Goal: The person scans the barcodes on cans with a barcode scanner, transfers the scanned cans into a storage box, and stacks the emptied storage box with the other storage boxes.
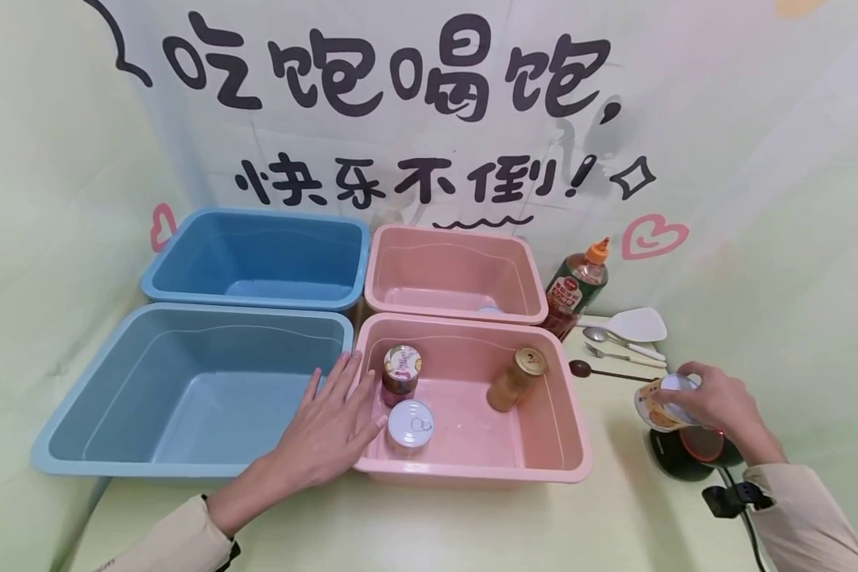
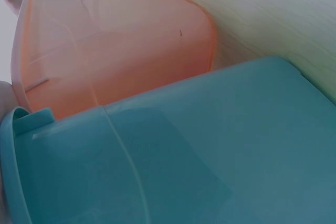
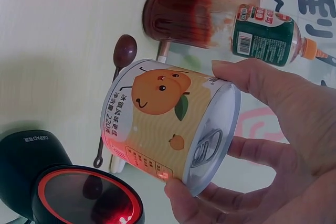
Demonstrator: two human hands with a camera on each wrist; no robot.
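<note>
My right hand (image 1: 725, 409) grips a fruit can (image 3: 152, 114) by its pull-tab end. The can is tilted on its side, its label printed with orange fruit. It is above a black scanner (image 3: 31, 153) with a red-ringed window, and red light falls on the label. Fingers straight and spread, my left hand (image 1: 322, 437) rests at the adjoining rims of the front blue tub (image 1: 186, 469) and front pink tub (image 1: 472, 474). Inside the pink tub are a jar with a patterned lid (image 1: 400, 373), a pull-tab can (image 1: 411, 425) and a gold-lidded jar (image 1: 518, 380).
Behind stand another blue tub (image 1: 257, 300) and another pink tub (image 1: 457, 312). A sauce bottle (image 1: 577, 286) is right of them. A white spatula (image 1: 636, 324), a spoon (image 1: 597, 334), a fork (image 1: 604, 353) and a dark-headed spoon (image 1: 581, 369) lie nearby. A cable (image 1: 752, 532) runs from the scanner.
</note>
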